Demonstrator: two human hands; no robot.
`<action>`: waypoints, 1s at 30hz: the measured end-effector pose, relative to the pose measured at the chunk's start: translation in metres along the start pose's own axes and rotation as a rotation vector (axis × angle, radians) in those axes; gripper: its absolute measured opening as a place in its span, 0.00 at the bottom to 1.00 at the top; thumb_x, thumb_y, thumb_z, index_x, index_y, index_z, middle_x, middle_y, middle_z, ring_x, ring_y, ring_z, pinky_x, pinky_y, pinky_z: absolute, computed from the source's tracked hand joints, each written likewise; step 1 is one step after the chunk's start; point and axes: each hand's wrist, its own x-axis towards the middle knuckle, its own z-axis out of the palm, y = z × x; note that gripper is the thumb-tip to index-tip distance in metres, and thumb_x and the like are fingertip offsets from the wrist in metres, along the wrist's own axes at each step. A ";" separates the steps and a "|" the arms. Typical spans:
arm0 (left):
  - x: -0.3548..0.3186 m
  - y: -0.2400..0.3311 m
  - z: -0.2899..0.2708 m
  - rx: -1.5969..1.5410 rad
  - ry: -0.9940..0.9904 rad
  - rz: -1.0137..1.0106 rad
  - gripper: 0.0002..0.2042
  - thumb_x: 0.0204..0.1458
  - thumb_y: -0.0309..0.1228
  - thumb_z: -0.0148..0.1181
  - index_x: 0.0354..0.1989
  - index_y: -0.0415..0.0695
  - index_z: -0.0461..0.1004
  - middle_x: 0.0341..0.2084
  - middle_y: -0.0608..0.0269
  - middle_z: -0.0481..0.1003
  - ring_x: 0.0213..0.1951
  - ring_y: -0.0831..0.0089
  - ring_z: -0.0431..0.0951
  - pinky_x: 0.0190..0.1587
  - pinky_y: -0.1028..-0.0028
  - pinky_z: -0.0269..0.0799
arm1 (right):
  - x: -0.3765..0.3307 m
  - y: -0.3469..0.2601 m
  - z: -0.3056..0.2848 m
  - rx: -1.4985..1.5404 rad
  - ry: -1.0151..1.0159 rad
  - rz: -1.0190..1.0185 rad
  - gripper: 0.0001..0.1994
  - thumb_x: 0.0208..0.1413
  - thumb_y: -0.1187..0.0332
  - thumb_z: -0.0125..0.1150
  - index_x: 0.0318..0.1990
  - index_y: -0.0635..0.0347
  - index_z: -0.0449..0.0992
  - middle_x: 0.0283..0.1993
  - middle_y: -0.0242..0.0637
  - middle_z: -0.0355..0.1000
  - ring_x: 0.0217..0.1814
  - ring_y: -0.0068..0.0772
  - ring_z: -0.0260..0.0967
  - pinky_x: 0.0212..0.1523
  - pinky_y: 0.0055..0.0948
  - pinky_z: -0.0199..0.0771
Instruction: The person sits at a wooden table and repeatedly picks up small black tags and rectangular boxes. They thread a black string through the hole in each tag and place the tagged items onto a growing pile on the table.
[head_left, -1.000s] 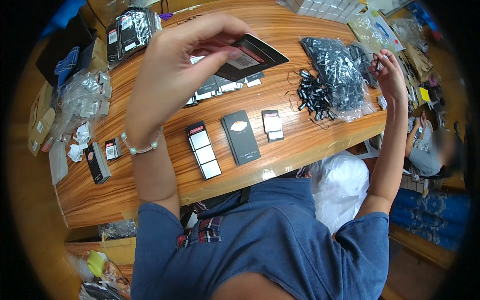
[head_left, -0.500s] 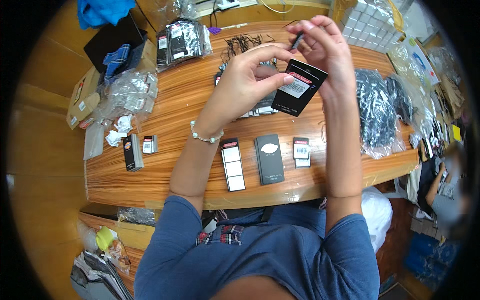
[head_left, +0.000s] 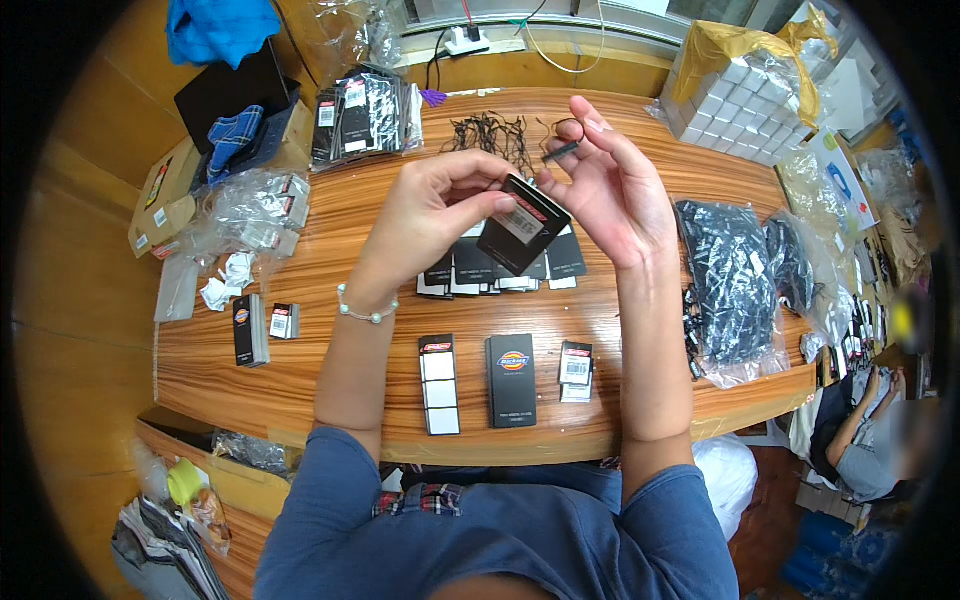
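The held black card [head_left: 522,232] partly blocks the spread cards [head_left: 567,256] from above. Bare tabletop [head_left: 500,314] in front of these leaves hand room; a bagged bundle [head_left: 728,280] obstructs the right.

Black hang tag [head_left: 522,228], twelve o'clock: screens from me some fingertips of the left hand [head_left: 435,205]. Black cord [head_left: 562,151], one o'clock, in the right hand [head_left: 615,195]: too thin for me to trace. Tag row [head_left: 472,262], twelve: partly covered by held tag. Toggle heap [head_left: 691,325], three: partly behind right forearm [head_left: 655,370]. Co-worker [head_left: 862,472], four: face blurred. Blue cloth [head_left: 225,30], between ten and eleven: cut by upper edge. Blue shirt [head_left: 500,530], six: cut by lower edge.
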 end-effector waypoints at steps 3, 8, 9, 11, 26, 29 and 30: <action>0.001 -0.002 -0.003 -0.020 0.003 -0.002 0.08 0.47 0.18 0.56 0.36 0.34 0.71 0.31 0.63 0.75 0.35 0.79 0.75 0.39 0.80 0.72 | 0.002 -0.003 -0.005 0.111 -0.028 0.020 0.14 0.52 0.71 0.52 0.47 0.55 0.65 0.36 0.29 0.67 0.42 0.25 0.61 0.45 0.36 0.62; 0.004 -0.003 -0.008 0.013 -0.011 -0.003 0.08 0.47 0.18 0.56 0.37 0.34 0.71 0.31 0.62 0.75 0.35 0.78 0.75 0.40 0.80 0.72 | 0.005 -0.011 -0.014 0.170 0.084 -0.040 0.14 0.52 0.72 0.53 0.47 0.54 0.66 0.35 0.29 0.68 0.44 0.27 0.62 0.47 0.41 0.61; 0.005 -0.003 -0.008 0.029 -0.019 0.012 0.08 0.47 0.19 0.56 0.37 0.34 0.72 0.32 0.62 0.75 0.35 0.79 0.75 0.40 0.80 0.72 | 0.005 -0.014 -0.016 0.167 0.128 -0.070 0.13 0.52 0.72 0.53 0.46 0.54 0.67 0.35 0.29 0.68 0.44 0.27 0.62 0.47 0.41 0.61; 0.005 -0.005 -0.009 0.016 -0.013 -0.001 0.08 0.47 0.19 0.56 0.37 0.34 0.72 0.32 0.62 0.75 0.35 0.79 0.75 0.40 0.80 0.72 | 0.005 -0.018 -0.019 0.179 0.176 -0.110 0.13 0.52 0.73 0.53 0.46 0.55 0.67 0.34 0.30 0.68 0.44 0.27 0.63 0.47 0.41 0.62; 0.008 -0.013 -0.008 0.051 0.214 0.078 0.11 0.47 0.19 0.57 0.40 0.35 0.69 0.36 0.57 0.75 0.37 0.77 0.75 0.40 0.81 0.73 | -0.018 -0.032 0.015 -0.313 -0.205 -0.521 0.07 0.56 0.75 0.47 0.41 0.63 0.66 0.25 0.36 0.64 0.22 0.20 0.53 0.26 0.17 0.55; 0.007 -0.009 -0.008 0.016 0.234 0.084 0.11 0.47 0.19 0.57 0.40 0.34 0.69 0.34 0.58 0.75 0.36 0.79 0.75 0.39 0.82 0.72 | -0.017 -0.017 0.027 -0.509 -0.117 -0.509 0.06 0.57 0.73 0.48 0.39 0.63 0.67 0.26 0.37 0.67 0.23 0.19 0.55 0.26 0.16 0.56; 0.007 -0.008 -0.009 0.024 0.243 0.095 0.11 0.47 0.19 0.57 0.40 0.34 0.69 0.33 0.58 0.75 0.36 0.79 0.75 0.39 0.83 0.72 | -0.017 -0.014 0.029 -0.577 -0.097 -0.498 0.06 0.57 0.73 0.47 0.39 0.63 0.67 0.27 0.38 0.67 0.23 0.19 0.56 0.26 0.16 0.57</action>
